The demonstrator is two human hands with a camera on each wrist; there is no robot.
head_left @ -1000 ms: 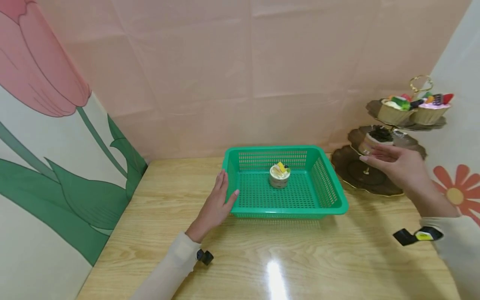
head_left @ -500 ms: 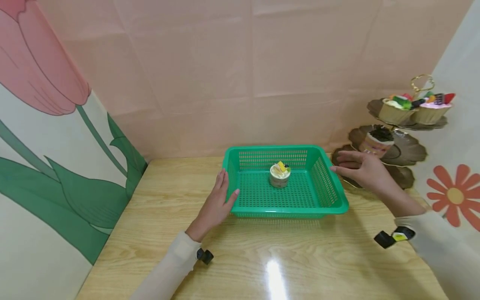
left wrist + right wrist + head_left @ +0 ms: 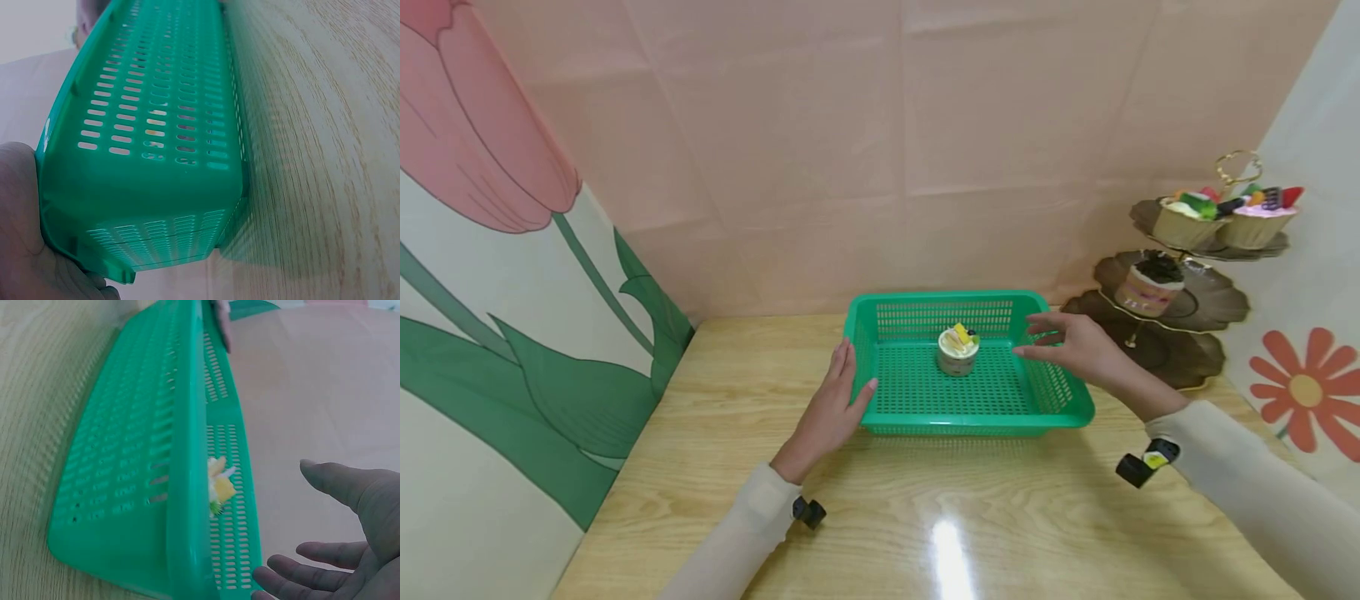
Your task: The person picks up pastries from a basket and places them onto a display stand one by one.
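A green plastic basket (image 3: 977,422) stands on the wooden table. Inside it sits a small dessert cup (image 3: 958,353) topped with cream and yellow fruit. My left hand (image 3: 826,408) rests against the basket's left rim, its fingers extended. In the left wrist view, part of that hand (image 3: 25,231) touches the rim at a corner. Over the basket's right side hovers my right hand (image 3: 1078,350), thumb and fingers spread with nothing between them, to the right of the dessert cup. The right wrist view has this hand (image 3: 350,537) beyond the basket's rim.
At the right stands a tiered brown tray stand (image 3: 1213,304). A dark-topped dessert cup (image 3: 1150,287) sits on its middle tier. The top tier bears two fruit cupcakes (image 3: 1187,223). Behind is a pink backdrop (image 3: 820,167); wood table (image 3: 880,508) lies in front.
My right hand has let go of the dark-topped dessert cup on the stand's middle tier and moved left to over the basket. My left hand has stayed in place.
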